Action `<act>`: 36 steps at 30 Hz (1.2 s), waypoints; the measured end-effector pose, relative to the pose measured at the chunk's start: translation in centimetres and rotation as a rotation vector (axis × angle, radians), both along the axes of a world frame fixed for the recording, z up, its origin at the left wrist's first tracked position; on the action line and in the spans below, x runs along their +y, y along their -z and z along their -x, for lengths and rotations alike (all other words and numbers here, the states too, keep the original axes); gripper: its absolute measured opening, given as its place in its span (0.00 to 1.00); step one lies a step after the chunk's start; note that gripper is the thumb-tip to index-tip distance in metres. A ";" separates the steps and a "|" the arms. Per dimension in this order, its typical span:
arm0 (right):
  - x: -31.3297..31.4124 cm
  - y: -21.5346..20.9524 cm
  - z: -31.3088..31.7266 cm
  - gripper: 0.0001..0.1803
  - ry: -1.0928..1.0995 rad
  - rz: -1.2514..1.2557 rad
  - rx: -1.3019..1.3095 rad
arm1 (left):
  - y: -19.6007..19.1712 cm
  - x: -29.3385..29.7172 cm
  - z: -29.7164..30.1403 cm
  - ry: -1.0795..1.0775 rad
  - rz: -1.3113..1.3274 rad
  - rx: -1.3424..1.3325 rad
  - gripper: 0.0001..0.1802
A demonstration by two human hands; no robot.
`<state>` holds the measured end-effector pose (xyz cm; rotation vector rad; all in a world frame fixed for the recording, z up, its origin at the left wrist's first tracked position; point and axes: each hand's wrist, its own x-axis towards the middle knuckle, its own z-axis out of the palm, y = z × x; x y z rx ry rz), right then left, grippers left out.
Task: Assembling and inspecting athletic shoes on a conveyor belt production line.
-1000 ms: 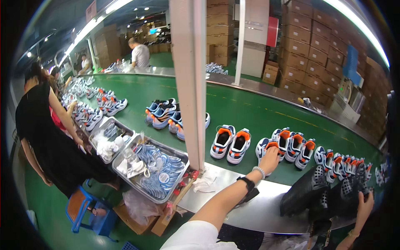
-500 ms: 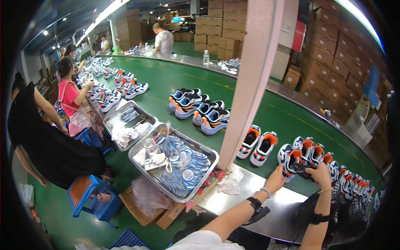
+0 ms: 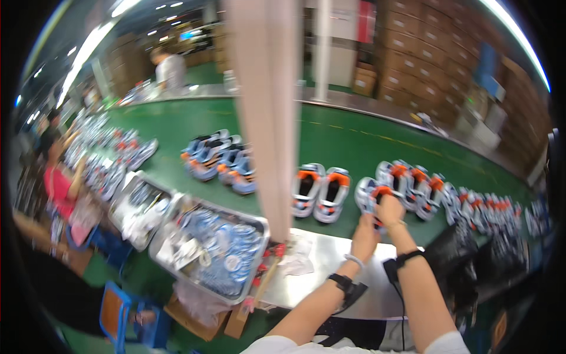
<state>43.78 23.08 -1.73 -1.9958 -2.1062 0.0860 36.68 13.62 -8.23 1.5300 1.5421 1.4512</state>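
Both my hands are at one sneaker with an orange collar (image 3: 364,193) at the near edge of the green belt. My left hand (image 3: 364,237) is closed at the shoe's near end. My right hand (image 3: 390,211) comes down over the shoe's opening, its fingers hidden from view. Whether it holds anything cannot be seen. Directly left of my hands stands a pair of white sneakers with orange linings (image 3: 318,193). To the right are several similar sneakers (image 3: 417,186) in a row.
A pale post (image 3: 265,118) rises left of the pair. Metal trays (image 3: 263,233) with round blue-and-white pieces stand at the left. The green belt (image 3: 354,138) runs across. A white cloth (image 3: 298,259) lies on the metal table (image 3: 330,289). Black bags (image 3: 448,253) stand at right.
The view has swung right and blurred. My right hand has moved left with the dark piece it held, onto the sneaker; that piece no longer shows. My hands are now close together.
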 end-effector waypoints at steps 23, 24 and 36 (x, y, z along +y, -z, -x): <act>1.4 0.7 -1.3 0.09 -0.143 -0.060 0.010 | 1.3 2.9 -1.6 0.008 -0.090 0.063 0.30; 0.0 0.9 -1.8 0.07 -0.200 -0.233 -0.005 | 1.3 3.3 -1.6 0.064 -0.147 -0.072 0.29; -27.0 -22.3 -27.2 0.16 -0.174 -0.744 0.057 | -4.2 1.2 -5.6 0.086 -0.384 0.462 0.31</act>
